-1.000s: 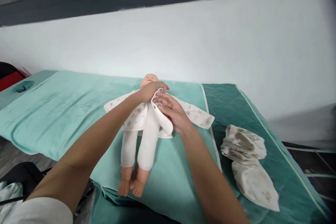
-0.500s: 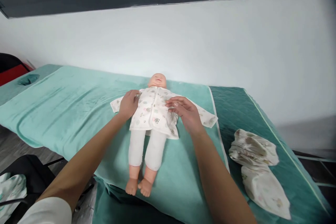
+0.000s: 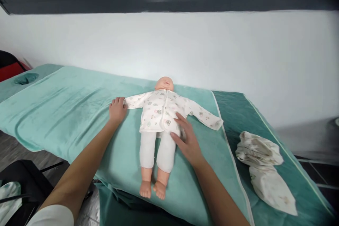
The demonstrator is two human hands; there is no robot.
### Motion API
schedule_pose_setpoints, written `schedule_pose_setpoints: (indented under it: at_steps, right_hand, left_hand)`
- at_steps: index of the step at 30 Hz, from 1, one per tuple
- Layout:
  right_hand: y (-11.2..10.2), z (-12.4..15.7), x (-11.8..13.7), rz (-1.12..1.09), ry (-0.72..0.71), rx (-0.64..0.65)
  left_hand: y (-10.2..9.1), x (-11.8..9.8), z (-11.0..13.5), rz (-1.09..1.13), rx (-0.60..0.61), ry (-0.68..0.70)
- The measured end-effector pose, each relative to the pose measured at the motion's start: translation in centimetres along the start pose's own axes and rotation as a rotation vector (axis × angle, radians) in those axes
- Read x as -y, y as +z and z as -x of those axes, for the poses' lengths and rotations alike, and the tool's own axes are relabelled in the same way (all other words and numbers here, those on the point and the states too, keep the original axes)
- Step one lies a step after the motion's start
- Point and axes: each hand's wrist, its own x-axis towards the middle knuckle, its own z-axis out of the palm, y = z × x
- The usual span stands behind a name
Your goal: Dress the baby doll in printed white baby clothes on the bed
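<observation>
Lying face up, doll (image 3: pixel 156 118) (clothed), between left grip (image 3: pixel 118 110) and right grip (image 3: pixel 188 139)

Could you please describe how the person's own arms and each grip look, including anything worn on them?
The left grip and the right grip are bare human ones, with nothing visibly worn on them. The left arm has a plain white sleeve at the lower edge. The right arm is bare as far as it shows.
</observation>
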Motion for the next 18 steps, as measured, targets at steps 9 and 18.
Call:
schedule_pose_setpoints:
  at_steps: [9, 18]
  right_hand:
    - [-0.7, 5.5, -0.3, 0.199, 0.309, -0.093]
    - [-0.2, 4.6, -0.1, 0.38, 0.342, -0.188]
  left_hand:
    - [1.3, 1.9, -2.3, 0.094, -0.031, -0.088]
    - [2.1, 2.8, -2.4, 0.334, -0.182, -0.176]
